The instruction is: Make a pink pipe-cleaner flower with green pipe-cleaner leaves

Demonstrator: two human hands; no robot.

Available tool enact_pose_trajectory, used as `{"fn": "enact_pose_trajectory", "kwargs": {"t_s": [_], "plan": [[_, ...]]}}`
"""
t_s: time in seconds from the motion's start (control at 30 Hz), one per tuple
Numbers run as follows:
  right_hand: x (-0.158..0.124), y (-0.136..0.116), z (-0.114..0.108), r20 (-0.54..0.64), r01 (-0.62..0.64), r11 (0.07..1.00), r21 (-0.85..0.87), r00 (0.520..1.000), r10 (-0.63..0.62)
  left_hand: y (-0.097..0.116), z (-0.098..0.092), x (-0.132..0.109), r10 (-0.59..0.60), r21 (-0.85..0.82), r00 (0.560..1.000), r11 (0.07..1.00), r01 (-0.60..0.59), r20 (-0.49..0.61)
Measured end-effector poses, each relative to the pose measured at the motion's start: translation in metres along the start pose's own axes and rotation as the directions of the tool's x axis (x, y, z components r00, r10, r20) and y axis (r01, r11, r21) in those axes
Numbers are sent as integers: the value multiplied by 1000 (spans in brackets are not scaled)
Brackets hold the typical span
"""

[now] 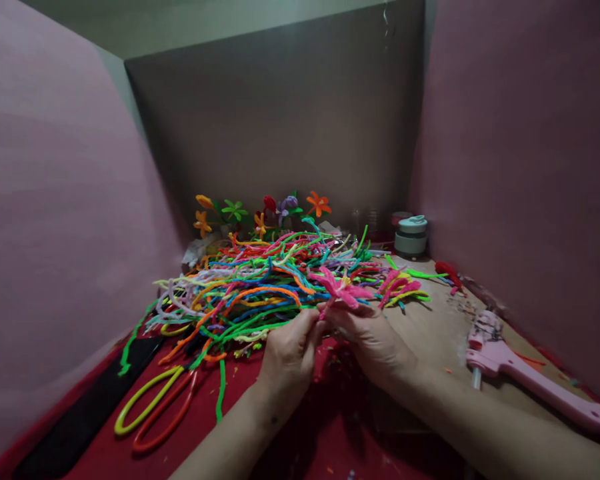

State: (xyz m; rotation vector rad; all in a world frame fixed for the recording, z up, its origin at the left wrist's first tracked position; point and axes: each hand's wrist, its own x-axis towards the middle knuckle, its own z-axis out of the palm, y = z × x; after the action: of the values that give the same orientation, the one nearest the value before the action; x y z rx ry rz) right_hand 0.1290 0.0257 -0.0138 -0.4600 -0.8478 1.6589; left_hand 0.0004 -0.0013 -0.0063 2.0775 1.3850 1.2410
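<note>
Both of my hands meet at the middle of the table and pinch the stem of a pink pipe-cleaner flower [341, 288]. My left hand [289, 352] is closed on the lower part of the stem. My right hand [369, 341] is closed on it just under the petals. The flower's petals spread out above my fingertips. Right behind them lies a big tangled heap of pipe cleaners [260, 283] in many colours.
Finished pipe-cleaner flowers [260, 212] stand at the back. A pink glue gun [523, 377] lies at the right. Yellow and orange scissor handles [155, 403] lie at the front left, on red cloth [325, 427]. A small lidded jar [411, 237] sits at the back right. Pink walls close in on both sides.
</note>
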Motion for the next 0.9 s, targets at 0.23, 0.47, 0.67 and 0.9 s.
{"fn": "enact_pose_trajectory", "kwargs": {"t_s": [0.23,0.47,0.67,0.9], "plan": [[1,0,-1,97,-4,1000,-21,995,6,8,1,5,-323,-514,930,775,367,177],[1,-3,-2,143,-29,1000,10,989,28,7,-4,8,-270,-758,841,366,539,468],[2,-4,-6,221,-58,998,-14,973,60,1,-4,8,-177,-809,837,215,547,518],[3,-5,-6,252,-95,995,-36,962,101,-2,-6,7,-129,-788,800,140,600,586]]}}
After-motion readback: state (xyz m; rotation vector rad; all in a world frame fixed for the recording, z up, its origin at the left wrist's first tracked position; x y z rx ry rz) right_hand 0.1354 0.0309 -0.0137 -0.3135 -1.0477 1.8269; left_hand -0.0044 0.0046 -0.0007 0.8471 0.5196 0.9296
